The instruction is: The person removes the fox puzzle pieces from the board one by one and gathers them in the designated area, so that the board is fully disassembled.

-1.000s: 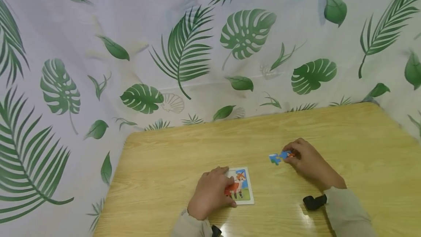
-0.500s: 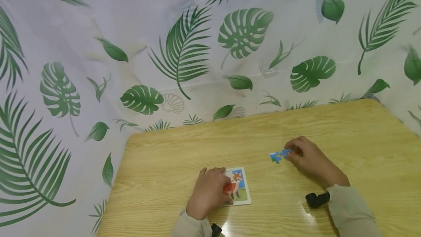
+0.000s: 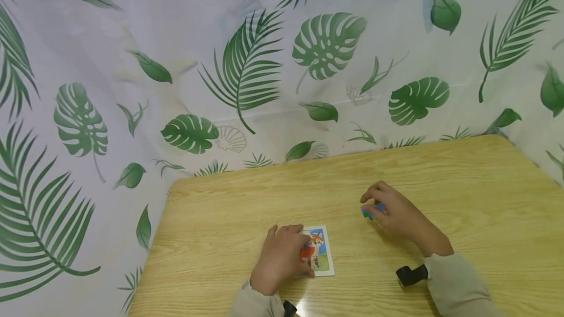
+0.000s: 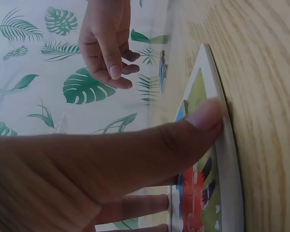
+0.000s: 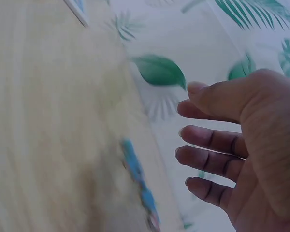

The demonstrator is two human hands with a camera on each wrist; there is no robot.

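Observation:
The fox jigsaw puzzle lies flat in its white frame on the table. My left hand rests over its left side. In the left wrist view the straight thumb presses on the frame's rim, while other fingers touch the opposite edge. The hand covers part of the picture. Farther right, a few blue puzzle pieces lie on the tabletop, partly covered by my right hand. That hand hovers above them with parted, relaxed fingers and holds nothing; in the right wrist view the pieces are blurred and apart from its fingertips.
The wood-grain table ends at a leaf-printed cloth hanging behind it and at the left. A black wrist camera sticks out from the right sleeve, low over the table.
My right hand has let go of the blue and orange piece and moved left, over the loose pieces, with its fingers spread. The left hand stays on the fox puzzle.

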